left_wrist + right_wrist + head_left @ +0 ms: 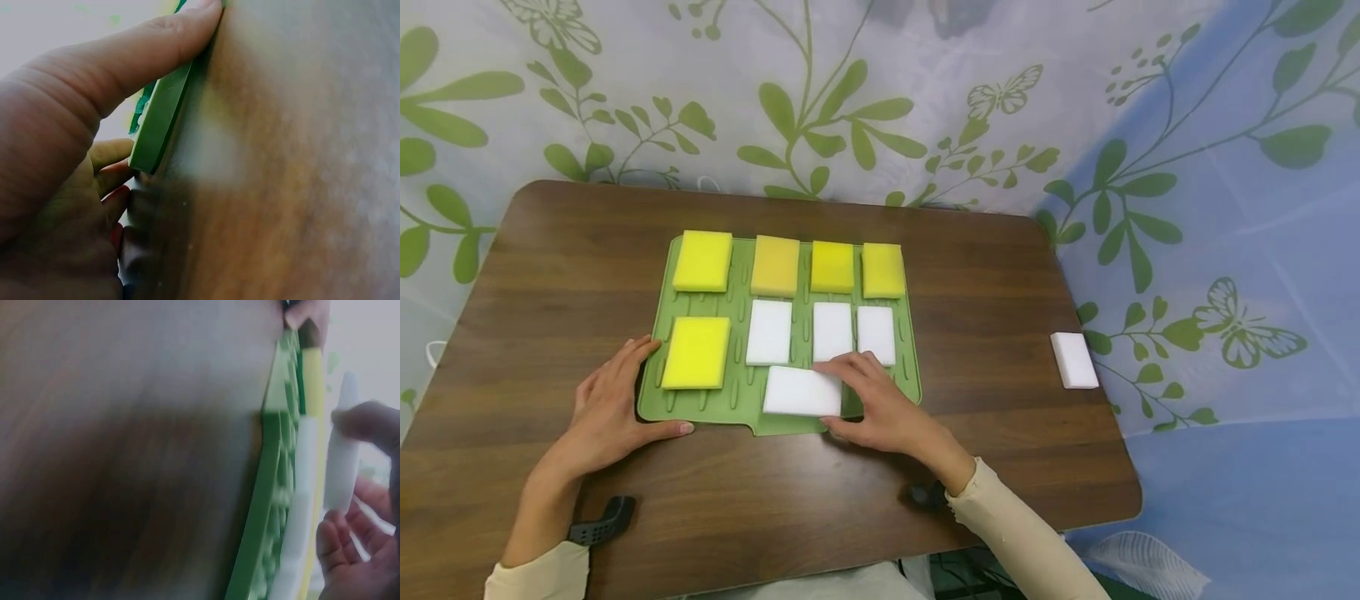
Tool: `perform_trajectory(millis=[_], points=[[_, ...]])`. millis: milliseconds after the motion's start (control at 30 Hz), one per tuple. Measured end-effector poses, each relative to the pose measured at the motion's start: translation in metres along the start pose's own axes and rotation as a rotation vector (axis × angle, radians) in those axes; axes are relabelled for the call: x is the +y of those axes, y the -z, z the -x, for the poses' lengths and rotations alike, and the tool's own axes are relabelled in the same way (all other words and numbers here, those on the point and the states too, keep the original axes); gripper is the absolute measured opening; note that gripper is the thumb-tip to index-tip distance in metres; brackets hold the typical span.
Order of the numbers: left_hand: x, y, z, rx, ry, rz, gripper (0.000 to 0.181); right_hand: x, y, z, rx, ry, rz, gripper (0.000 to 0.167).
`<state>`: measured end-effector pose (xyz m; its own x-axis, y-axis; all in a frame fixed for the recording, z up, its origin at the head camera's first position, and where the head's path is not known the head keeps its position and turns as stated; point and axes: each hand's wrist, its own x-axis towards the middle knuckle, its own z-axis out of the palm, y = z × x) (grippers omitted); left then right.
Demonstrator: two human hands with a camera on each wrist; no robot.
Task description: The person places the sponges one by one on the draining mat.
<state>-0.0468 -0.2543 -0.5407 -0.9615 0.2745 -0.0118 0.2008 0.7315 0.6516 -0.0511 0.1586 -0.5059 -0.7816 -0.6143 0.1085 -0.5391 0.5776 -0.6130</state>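
A green ridged drying mat (741,408) lies on the table. My right hand (880,404) pinches a white sponge block (801,392) between thumb and fingers. In the right wrist view this block (342,453) is raised above the mat, apart from the other blocks. My left hand (606,408) rests at the mat's front left corner, its thumb along the front edge and fingertips at the left side. Beside it on the mat sits a yellow sponge (696,352). Three white blocks (832,332) stand in the middle row.
Several yellow sponges (775,267) line the mat's back row. Another white block (1074,360) lies by the right edge of the brown wooden table (992,333). A patterned curtain (880,100) hangs behind the table and on its right.
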Motion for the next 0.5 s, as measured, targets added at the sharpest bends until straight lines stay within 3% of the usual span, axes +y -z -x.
perform_trajectory(millis=[267, 500], points=[[0.000, 0.001, 0.001, 0.007, -0.007, 0.002, 0.132, -0.014, -0.018, -0.022, -0.085, 0.015, 0.099, 0.067], [0.002, 0.000, 0.000, 0.011, -0.015, 0.004, 0.131, -0.019, -0.028, -0.028, -0.093, -0.002, 0.145, 0.067]])
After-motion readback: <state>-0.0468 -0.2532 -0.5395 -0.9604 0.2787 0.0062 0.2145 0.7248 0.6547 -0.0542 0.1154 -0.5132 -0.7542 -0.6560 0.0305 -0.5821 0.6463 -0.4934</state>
